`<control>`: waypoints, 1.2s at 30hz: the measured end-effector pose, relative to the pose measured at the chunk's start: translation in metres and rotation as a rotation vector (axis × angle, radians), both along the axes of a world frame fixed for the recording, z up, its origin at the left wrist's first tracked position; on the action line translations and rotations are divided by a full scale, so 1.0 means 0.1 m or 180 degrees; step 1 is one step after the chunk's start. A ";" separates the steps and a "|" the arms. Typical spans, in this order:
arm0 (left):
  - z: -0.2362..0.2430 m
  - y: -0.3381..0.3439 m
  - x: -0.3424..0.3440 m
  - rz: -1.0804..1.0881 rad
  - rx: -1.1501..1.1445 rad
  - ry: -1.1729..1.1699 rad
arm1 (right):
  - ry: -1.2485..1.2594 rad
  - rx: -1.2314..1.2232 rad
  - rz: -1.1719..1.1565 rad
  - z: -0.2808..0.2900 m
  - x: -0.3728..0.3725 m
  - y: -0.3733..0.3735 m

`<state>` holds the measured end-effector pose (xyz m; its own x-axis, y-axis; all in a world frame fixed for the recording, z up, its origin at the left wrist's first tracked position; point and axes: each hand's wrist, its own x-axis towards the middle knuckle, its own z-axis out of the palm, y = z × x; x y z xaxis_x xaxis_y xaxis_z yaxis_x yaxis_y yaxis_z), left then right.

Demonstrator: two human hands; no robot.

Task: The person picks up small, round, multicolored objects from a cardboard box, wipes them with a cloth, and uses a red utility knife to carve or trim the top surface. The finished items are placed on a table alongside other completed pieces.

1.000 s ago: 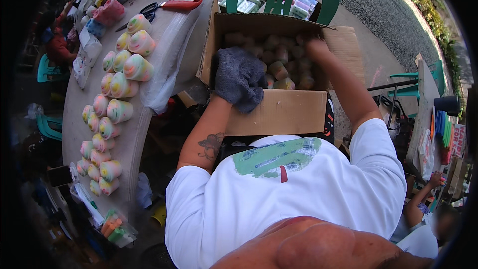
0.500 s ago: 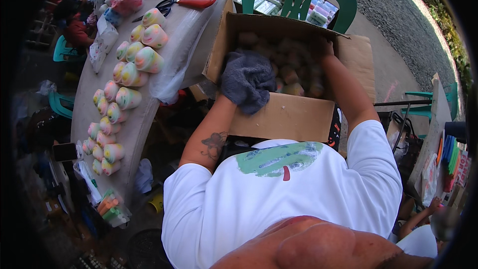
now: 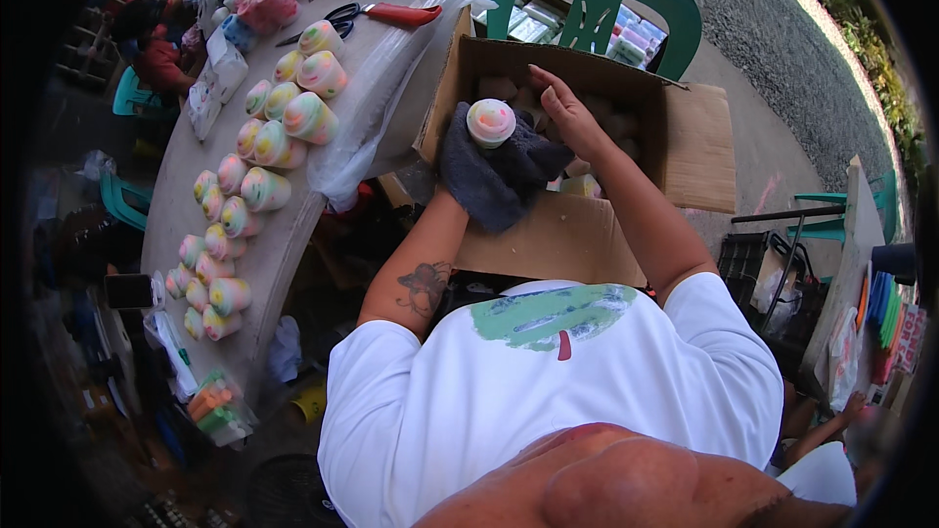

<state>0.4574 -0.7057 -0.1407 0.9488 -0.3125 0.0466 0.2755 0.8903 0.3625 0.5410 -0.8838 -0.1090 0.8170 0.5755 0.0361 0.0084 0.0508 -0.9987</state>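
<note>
My left hand (image 3: 449, 198) is wrapped in a dark grey towel (image 3: 501, 184), which hides its fingers. A small cup-shaped piece (image 3: 491, 123), white with pink, yellow and green specks, rests upright in the towel over that hand. My right hand (image 3: 571, 117) is just to the right of the piece, fingers stretched and holding nothing. Both hands are above an open cardboard box (image 3: 696, 152). Inside it lie several similar pastel pieces (image 3: 581, 185), partly in shadow and partly covered by my arm and the towel.
On the table (image 3: 293, 230) to the left stand rows of pastel cup-shaped pieces (image 3: 264, 190). Farther back on it lie dark-handled scissors (image 3: 341, 18), a red-handled tool (image 3: 403, 14) and clear plastic sheeting (image 3: 364, 122). A green plastic chair (image 3: 675, 15) stands behind the box.
My right hand has come up out of the box, moving left toward the towel. A cup-shaped piece now rests in the towel over my left hand.
</note>
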 end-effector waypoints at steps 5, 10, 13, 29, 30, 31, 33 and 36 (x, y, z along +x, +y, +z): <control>0.30 -0.14 0.03 0.1644 0.3170 -0.1108 | 0.2433 0.0051 0.0095 -0.46 0.24 -0.34; 0.17 0.05 0.09 0.1310 0.3361 -0.0768 | 0.2562 0.0968 -0.0261 -0.09 0.12 -0.47; 0.35 -0.13 -0.09 0.1819 0.4858 -0.1578 | 0.2867 0.1913 -0.0176 0.29 0.16 -0.40; -0.01 -0.18 0.04 0.2214 0.2882 -0.0754 | 0.2432 0.1137 -0.0254 -0.21 -0.20 0.27; 0.04 -0.19 0.01 0.2385 0.3670 -0.1081 | 0.2410 0.1119 -0.0487 -0.31 -0.32 0.27; 0.27 -0.25 0.00 0.2513 0.4438 -0.1447 | 0.2368 0.1107 -0.0756 -0.36 -0.45 0.26; 0.46 -0.27 -0.08 0.2496 0.5161 -0.1627 | 0.2347 0.1087 -0.1053 -0.44 -0.56 0.21; 0.46 -0.26 -0.20 0.2110 0.5132 -0.1377 | 0.2399 0.1705 -0.0953 -0.19 -0.56 -0.08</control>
